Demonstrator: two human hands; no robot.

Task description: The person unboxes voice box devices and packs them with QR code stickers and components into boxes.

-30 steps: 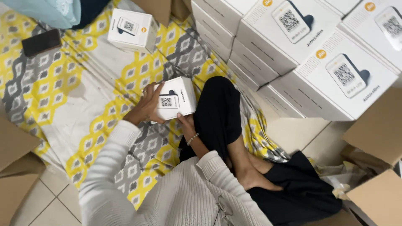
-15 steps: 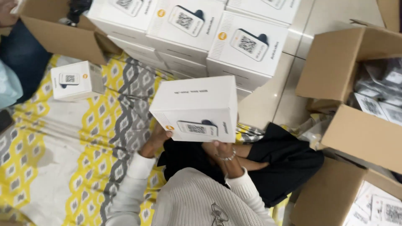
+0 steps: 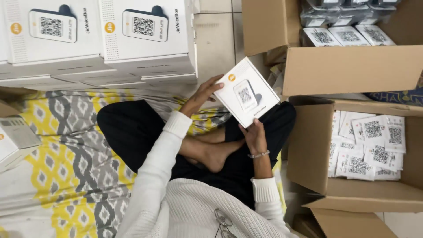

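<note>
Head view: nearest the camera, folded spectacles [image 3: 224,222] hang at the front of the person's white knitted sweater [image 3: 194,207]. Beyond it the legs are crossed in black trousers [image 3: 132,128], one bare foot [image 3: 216,154] resting between them, on a yellow, grey and white patterned mat [image 3: 57,176].

The right hand [image 3: 254,135], a beaded bracelet [image 3: 258,154] at its wrist, supports the lower edge of a small white product box [image 3: 246,91], fingers closed on it from below. The left hand [image 3: 203,93] reaches across and holds the box's left edge, its grip clamped there with the fingertips on the printed face. The box is tilted above the right knee, its face turned up, showing a picture of a dark device and an orange dot.

To the right, just beside the knee, an open cardboard carton [image 3: 317,150] holds loose white printed cards [image 3: 368,147] with square code patterns. Below it another carton flap [image 3: 352,222] shows. Farther right and up, a second open carton [image 3: 352,70] stands close behind the held box; its near wall hides most of the contents, with only wrapped packets [image 3: 343,22] showing at the top.

At the left edge a single white box [image 3: 15,141] lies on the mat. Farthest away, stacked white boxes [image 3: 101,42] of the same kind stand along the tiled floor [image 3: 216,39].
</note>
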